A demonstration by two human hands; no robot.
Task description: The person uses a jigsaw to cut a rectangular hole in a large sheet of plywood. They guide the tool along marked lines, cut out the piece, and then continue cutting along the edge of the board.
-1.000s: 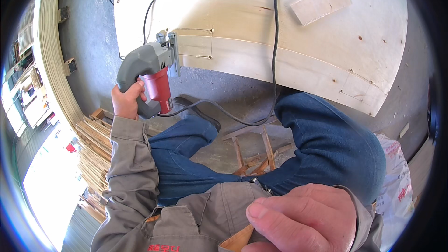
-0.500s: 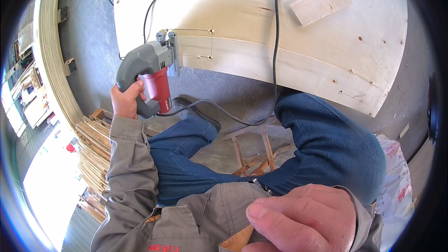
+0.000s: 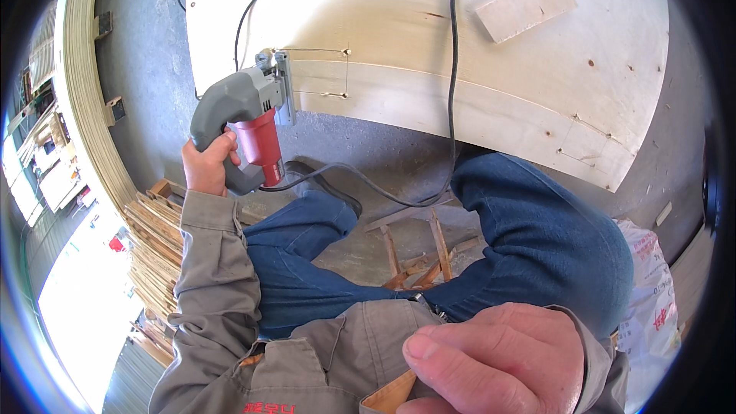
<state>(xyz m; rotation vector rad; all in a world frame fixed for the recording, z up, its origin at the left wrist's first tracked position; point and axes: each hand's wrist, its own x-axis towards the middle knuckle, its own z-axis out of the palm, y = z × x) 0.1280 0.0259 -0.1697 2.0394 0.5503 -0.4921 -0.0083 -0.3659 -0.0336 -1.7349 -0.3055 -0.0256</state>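
Note:
My left hand is wrapped round the handle of a grey and red jigsaw. The saw is tilted, with its metal base plate at the near left edge of a large pale plywood board. Pencil lines and small drilled holes mark the wood beside the base plate. Close to my chest, my right hand is closed with its thumb against the curled fingers; whatever lies between them is hidden. A black power cord runs from the jigsaw, loops near my knee and crosses the board.
A rectangular wood block lies on the board's far right. Stacked plywood sheets and thin wood strips are on the left. Below me stands a wooden stool frame. A white printed sack sits beside my right leg.

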